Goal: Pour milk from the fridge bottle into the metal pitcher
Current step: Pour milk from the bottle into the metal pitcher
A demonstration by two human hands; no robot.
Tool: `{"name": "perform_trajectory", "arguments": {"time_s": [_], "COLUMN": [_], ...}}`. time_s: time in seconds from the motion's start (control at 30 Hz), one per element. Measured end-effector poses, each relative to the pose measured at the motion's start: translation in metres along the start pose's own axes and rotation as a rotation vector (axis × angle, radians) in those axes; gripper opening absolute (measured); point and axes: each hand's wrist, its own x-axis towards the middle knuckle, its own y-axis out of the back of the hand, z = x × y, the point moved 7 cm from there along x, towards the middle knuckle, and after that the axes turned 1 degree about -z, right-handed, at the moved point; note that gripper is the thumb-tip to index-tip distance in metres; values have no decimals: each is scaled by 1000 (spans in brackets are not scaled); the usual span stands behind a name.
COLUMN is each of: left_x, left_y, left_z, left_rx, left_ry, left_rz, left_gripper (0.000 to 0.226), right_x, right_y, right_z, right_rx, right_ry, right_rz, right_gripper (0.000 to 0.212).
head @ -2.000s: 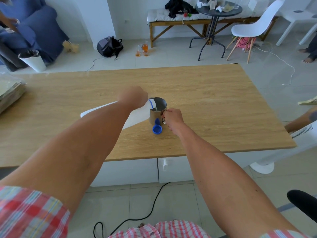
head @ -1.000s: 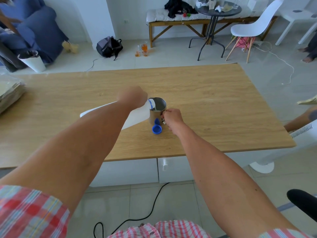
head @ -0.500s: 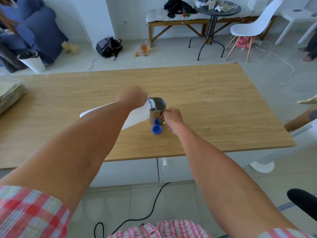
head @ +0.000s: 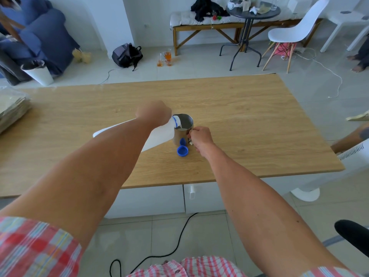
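Light wood counter (head: 249,124) on white cabinets, set on a pale tiled floor (head: 199,62). Beyond it, a white wall (head: 155,17) backs a cushioned wooden bench (head: 201,27), a round dark side table (head: 253,13) and a white shell chair (head: 295,31). At far left stand a blue sofa (head: 46,37) and a white bin (head: 39,73); a dark backpack (head: 126,54) lies on the floor. A black cable (head: 171,248) trails across the near tiles. Soft daylight throughout.
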Motion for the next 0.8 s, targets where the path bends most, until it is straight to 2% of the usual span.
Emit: {"name": "perform_trajectory", "arguments": {"time_s": [0.8], "left_x": [2], "left_y": [-1], "left_z": [1], "left_rx": [-14], "left_ry": [-4], "left_rz": [-7], "left_gripper": [28], "right_x": [0], "right_y": [0], "right_z": [1], "right_rx": [7], "right_ry": [-6], "right_rz": [-2], "right_gripper": [23]}}
